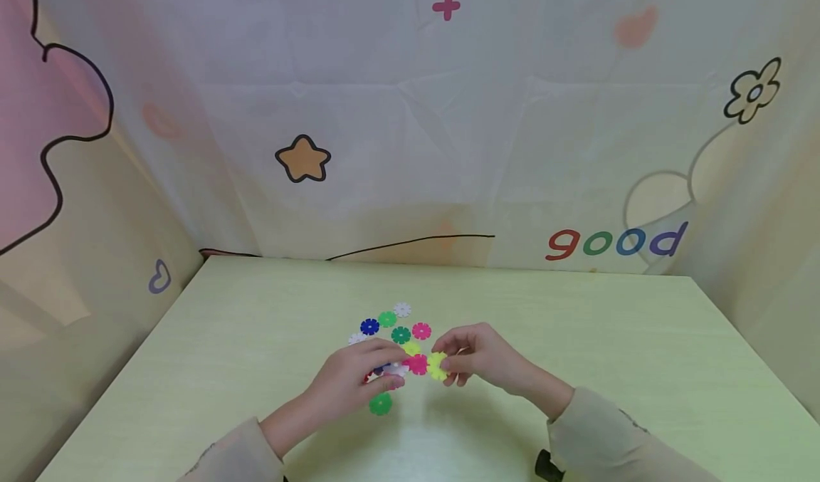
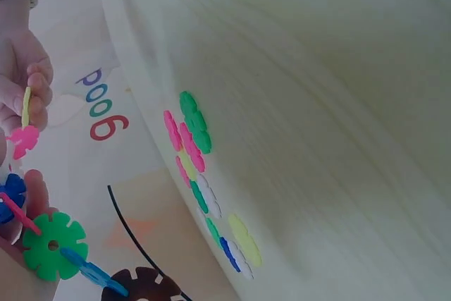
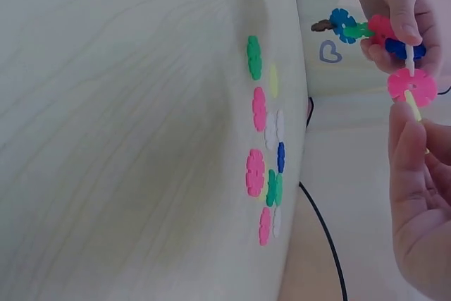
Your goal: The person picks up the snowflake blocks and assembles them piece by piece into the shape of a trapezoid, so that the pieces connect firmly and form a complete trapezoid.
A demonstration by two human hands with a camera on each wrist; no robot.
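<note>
My left hand (image 1: 346,379) grips a chain of notched snowflake discs, raised off the table. In the left wrist view the chain includes a brown disc (image 2: 144,285), a light blue disc (image 2: 95,273), a green disc (image 2: 56,246) and a dark blue disc (image 2: 13,195). A pink disc (image 3: 412,87) and a white disc (image 3: 410,60) are at its other end, in the right wrist view. Between thumb and fingers my right hand (image 1: 483,357) pinches a yellow disc (image 1: 437,366). The yellow edge meets the pink disc; I cannot tell how deep it sits.
Loose discs lie on the pale table (image 1: 256,325) beyond and around the left hand, among them a blue disc (image 1: 369,327), a dark green disc (image 1: 401,335) and a white disc (image 1: 402,310). A printed cloth (image 1: 384,112) hangs behind the table.
</note>
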